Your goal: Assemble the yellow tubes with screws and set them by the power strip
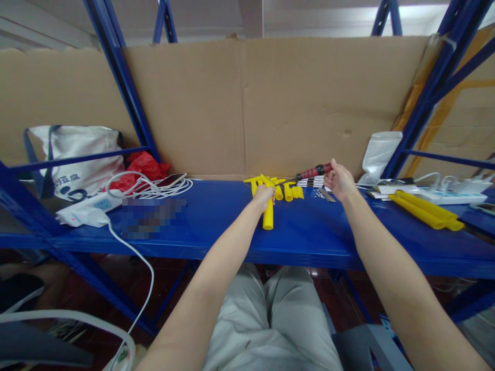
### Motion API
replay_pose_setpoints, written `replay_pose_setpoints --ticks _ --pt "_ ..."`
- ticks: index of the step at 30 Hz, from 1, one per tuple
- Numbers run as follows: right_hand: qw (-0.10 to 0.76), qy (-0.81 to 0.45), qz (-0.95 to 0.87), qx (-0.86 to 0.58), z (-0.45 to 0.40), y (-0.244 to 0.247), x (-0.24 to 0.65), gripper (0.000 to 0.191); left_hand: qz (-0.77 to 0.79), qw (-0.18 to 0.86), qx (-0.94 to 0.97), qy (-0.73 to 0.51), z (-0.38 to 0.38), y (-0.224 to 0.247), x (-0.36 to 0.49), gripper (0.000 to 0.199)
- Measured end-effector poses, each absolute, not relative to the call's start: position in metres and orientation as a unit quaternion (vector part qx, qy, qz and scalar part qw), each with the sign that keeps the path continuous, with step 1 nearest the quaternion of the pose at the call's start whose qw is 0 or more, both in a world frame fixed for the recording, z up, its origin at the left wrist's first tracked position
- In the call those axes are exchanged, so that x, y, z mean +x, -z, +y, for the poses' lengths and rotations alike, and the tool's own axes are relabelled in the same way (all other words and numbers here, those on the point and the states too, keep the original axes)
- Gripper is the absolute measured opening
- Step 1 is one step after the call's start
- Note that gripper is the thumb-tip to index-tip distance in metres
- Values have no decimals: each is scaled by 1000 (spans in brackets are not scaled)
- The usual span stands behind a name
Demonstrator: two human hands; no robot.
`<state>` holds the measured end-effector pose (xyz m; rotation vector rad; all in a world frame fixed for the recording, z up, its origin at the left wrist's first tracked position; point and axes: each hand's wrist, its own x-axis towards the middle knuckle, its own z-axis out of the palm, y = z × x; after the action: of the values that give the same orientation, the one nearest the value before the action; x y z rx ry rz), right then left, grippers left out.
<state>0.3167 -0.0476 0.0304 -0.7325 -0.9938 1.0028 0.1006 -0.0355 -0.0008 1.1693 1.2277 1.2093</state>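
Note:
My left hand (264, 195) is closed around a yellow T-shaped plastic piece with a tubular handle (268, 218), whose round end points toward me. In my right hand (341, 180) is a screwdriver (310, 172) with a red and black grip, pinched near the grip's rear end. Its thin shaft points left toward the top of the yellow piece; my left hand hides whether the tip touches. Just behind and right of my left hand lie more yellow plastic pieces (288, 191). Beneath the screwdriver sit a stack of white strips (312, 182) and a small flat metal piece (327, 195).
Two yellow tubes (425, 210) lie at the right of the blue table (216, 219), by a white power strip (452, 197). On the left are another power strip (95, 205), coiled white cable (170, 189), a red plastic bag (143, 167) and a cloth bag (83, 154). Cardboard (185, 108) stands behind.

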Motion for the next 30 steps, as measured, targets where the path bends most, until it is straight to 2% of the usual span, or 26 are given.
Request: replay_pose_setpoints --ticks 9,23,30 --pt "695 -447 -466 -318 -50 -31 315 25 512 504 489 -495 -34 1 100 11" --pt "704 -444 -432 -347 -48 -31 316 43 510 506 485 -499 -39 -2 101 18" --pt "702 -429 -455 -341 -48 -30 315 37 510 507 483 -500 -38 -1 101 15"
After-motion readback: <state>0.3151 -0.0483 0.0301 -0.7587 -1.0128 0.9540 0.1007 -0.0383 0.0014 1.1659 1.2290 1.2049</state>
